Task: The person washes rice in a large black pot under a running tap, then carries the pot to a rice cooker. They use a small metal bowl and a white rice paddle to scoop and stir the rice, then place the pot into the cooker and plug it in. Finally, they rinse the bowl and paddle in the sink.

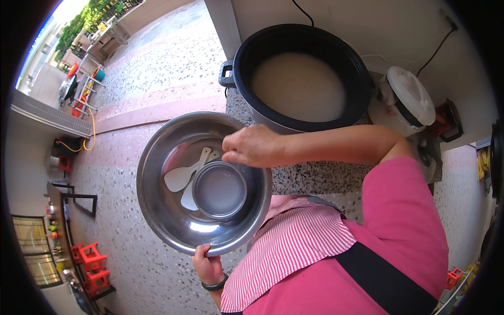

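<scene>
My left hand point(208, 265) grips the near rim of a large stainless steel basin point(157, 220), thumb over the edge. Inside the basin are white rice paddles point(179, 178) and a round metal bowl point(219, 191) with cloudy liquid. My right hand point(256, 146), slightly blurred, reaches across the basin's rim just above the bowl, fingers curled; whether anything is between them cannot be told. Beyond the right forearm stands a large black-rimmed electric cooker point(241, 82) with pale, cloudy contents point(298, 88).
The cooker stands on a speckled stone counter point(323, 177), beside a white-lidded appliance point(411, 96) and a dark-handled jug point(449, 120). Red plastic stools point(92, 260) and a long table point(59, 208) line the left side. An orange hose point(93, 126) crosses the doorway.
</scene>
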Available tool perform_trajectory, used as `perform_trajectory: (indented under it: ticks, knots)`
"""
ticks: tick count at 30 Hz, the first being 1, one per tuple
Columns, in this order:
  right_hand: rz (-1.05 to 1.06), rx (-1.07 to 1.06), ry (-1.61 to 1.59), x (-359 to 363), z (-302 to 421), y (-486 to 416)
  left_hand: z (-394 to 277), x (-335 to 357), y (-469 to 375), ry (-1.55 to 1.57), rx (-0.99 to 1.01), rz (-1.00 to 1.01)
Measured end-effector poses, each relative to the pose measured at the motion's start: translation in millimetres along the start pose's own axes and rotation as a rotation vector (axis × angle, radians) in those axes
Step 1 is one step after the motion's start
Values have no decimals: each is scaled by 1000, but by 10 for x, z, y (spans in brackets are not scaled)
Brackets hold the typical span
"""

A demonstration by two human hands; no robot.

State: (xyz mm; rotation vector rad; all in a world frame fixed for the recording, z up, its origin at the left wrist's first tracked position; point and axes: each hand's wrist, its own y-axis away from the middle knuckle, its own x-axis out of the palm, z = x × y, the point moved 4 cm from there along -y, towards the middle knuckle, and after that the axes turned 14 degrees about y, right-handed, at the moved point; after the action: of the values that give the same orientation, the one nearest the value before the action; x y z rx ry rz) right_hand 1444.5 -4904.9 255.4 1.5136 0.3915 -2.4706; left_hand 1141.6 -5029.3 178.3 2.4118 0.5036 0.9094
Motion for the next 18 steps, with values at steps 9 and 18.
perform_trajectory:
  ticks: [9, 18]
  knots:
    - [-311, 503, 455, -911, -2650, 90, 4, 214, 154, 64, 6, -16]
    - [1, 609, 598, -191, -3394, 179, 63, 225, 200, 95, -44, -108]
